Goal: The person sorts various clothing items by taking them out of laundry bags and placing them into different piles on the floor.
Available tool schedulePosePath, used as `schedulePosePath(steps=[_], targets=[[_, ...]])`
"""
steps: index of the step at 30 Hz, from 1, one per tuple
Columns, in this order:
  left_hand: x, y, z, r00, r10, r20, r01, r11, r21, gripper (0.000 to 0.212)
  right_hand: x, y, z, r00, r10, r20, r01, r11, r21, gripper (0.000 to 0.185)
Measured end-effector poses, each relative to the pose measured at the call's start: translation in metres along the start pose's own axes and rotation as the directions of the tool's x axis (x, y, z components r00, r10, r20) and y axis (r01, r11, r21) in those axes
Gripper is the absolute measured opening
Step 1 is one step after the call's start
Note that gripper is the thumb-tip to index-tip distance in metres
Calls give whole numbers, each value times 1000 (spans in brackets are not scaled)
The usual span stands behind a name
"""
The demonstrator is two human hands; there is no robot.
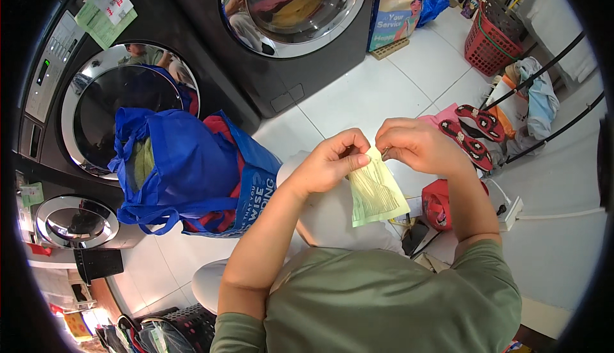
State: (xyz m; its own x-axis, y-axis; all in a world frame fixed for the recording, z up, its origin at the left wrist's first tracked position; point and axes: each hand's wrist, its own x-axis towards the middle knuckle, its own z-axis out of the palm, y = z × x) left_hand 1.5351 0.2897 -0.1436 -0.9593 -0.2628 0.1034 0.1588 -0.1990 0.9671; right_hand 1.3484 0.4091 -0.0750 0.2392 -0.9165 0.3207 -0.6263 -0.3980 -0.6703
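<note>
Between my two hands hangs a small pale yellow-green slip of paper (379, 192), with printing on it. My left hand (338, 161) pinches its top edge between thumb and finger. At the slip's top right corner, my right hand (415, 144) has its fingertips closed on a small thing, perhaps a pin; it is too small to tell. The slip hangs above my lap. To the left stands a blue shopping bag (259, 185) filled with a blue cloth bag (192, 156) and red cloth.
Front-loading machines (225, 65) line the left and top. Red patterned shoes (465, 147), a red bag (434, 204) and a black metal rack bar (542, 77) are at right. A red plastic basket (489, 41) stands at upper right, a dark basket (192, 326) of clothes at lower left.
</note>
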Motion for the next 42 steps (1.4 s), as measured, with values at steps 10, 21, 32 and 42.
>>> schedulePosePath(steps=[10,21,32,42], targets=[[0,39,-14,974,-161,158,116,958,261,21,16,-5,-14,987,1,162,-28,986,166,13],[-8,54,-8,875,-396,280,386,918,93,30,29,-5,-6,896,-23,443,-136,937,323,18],[-12,42,-23,862,-324,390,275,945,177,28,50,-12,-12,744,-152,650,-48,959,279,14],[-19,13,-69,878,-170,-448,-83,867,-491,26,33,22,-38,973,31,-229,161,623,765,16]])
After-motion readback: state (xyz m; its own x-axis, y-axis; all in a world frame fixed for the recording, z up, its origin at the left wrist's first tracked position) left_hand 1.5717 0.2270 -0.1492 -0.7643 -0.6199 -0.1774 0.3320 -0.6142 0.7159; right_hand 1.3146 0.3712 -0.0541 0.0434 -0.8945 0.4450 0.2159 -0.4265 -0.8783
